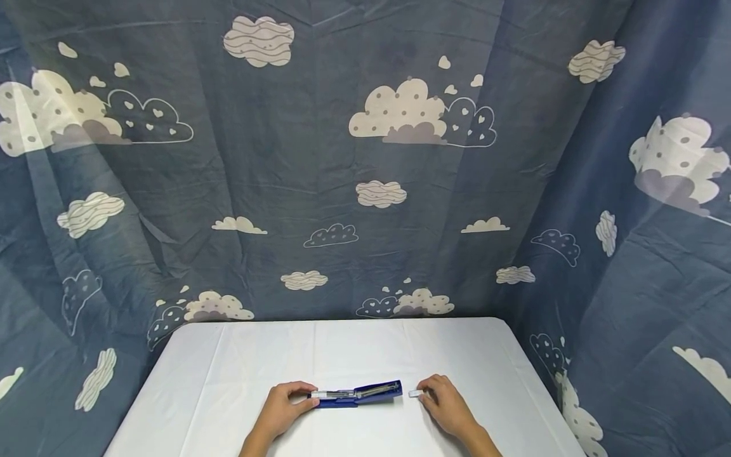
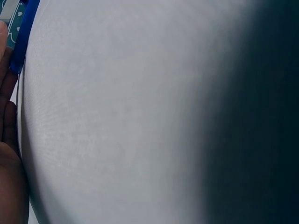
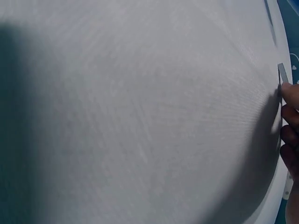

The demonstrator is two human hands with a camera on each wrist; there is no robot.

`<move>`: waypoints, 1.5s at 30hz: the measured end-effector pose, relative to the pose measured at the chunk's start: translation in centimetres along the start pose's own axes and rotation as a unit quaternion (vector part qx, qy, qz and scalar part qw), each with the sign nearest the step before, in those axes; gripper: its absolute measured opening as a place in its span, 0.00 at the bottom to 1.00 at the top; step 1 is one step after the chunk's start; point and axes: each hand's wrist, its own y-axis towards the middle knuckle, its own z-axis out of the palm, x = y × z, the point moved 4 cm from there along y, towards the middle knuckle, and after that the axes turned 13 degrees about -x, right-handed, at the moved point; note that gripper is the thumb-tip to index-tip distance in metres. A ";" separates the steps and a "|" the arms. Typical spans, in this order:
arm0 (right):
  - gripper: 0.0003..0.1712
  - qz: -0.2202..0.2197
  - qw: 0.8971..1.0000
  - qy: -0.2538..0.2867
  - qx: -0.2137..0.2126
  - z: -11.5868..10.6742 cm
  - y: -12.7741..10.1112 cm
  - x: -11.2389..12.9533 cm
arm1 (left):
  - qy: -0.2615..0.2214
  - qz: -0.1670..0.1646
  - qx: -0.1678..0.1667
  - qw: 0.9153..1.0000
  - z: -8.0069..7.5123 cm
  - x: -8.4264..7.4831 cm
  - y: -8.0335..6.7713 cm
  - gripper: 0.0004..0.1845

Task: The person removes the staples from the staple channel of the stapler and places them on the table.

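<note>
Head view: a blue stapler [image 1: 360,394] is lying opened out flat near the front edge of the white table [image 1: 365,343], its metal staple channel facing up and pointing left. The flat spread is exposing the channel, which looks like the reason it is laid this way.

The left hand [image 1: 283,409] is gripping the stapler's left end, fingers curled over the metal tip, apparently steadying it against sliding. In the left wrist view only a strip of the blue body [image 2: 22,37] and the edge of the fingers [image 2: 7,116] are showing at the left margin; the rest is tablecloth.

The right hand [image 1: 445,403] is resting on the table just right of the stapler, apart from it. It is pinching a small pale strip [image 1: 415,394], most likely a bar of staples, between thumb and fingertips, end pointing toward the stapler's right end. The right wrist view is showing the same strip [image 3: 282,73] standing up from the fingertips [image 3: 290,95] at the frame's edge.

A blue cloth printed with clouds [image 1: 365,158] is hanging behind and to both sides of the table.
</note>
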 end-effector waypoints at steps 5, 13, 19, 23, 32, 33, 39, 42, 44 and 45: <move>0.10 0.006 1.000 -0.006 0.007 0.0 0.0 0.1 | 0.000 0.000 0.001 1.000 0.1 0.1 -0.1 0.13; 0.10 0.017 1.000 -0.009 0.011 0.1 -0.1 0.1 | 0.008 -0.005 0.003 1.000 0.2 0.3 0.0 0.13; 0.13 0.016 1.000 -0.014 0.008 -0.3 0.0 0.1 | 0.008 0.005 0.001 1.000 0.2 0.2 0.1 0.13; 0.16 0.024 1.000 -0.004 -0.005 -1.1 0.3 0.1 | 0.007 0.006 0.001 1.000 0.1 0.1 0.1 0.14; 0.14 0.006 0.996 0.030 -0.086 -2.6 1.8 1.7 | 0.002 -0.002 -0.002 1.000 0.2 0.1 0.0 0.14; 0.14 -0.003 0.995 0.034 -0.096 -2.7 1.9 2.1 | 0.000 -0.002 -0.002 1.000 0.1 0.1 0.0 0.14; 0.14 -0.043 0.990 0.060 -0.121 -2.8 2.6 4.5 | -0.005 0.004 0.002 1.000 0.2 0.4 0.0 0.14; 0.14 -0.048 0.990 0.070 -0.114 -2.6 2.9 5.6 | -0.008 0.003 0.003 1.000 0.2 0.5 0.1 0.14; 0.14 -0.050 0.990 0.075 -0.105 -2.4 3.1 6.3 | -0.009 0.000 0.003 1.000 0.2 0.5 0.1 0.14; 0.14 -0.052 0.990 0.077 -0.101 -2.3 3.2 6.7 | -0.010 -0.001 0.003 1.000 0.2 0.5 0.1 0.14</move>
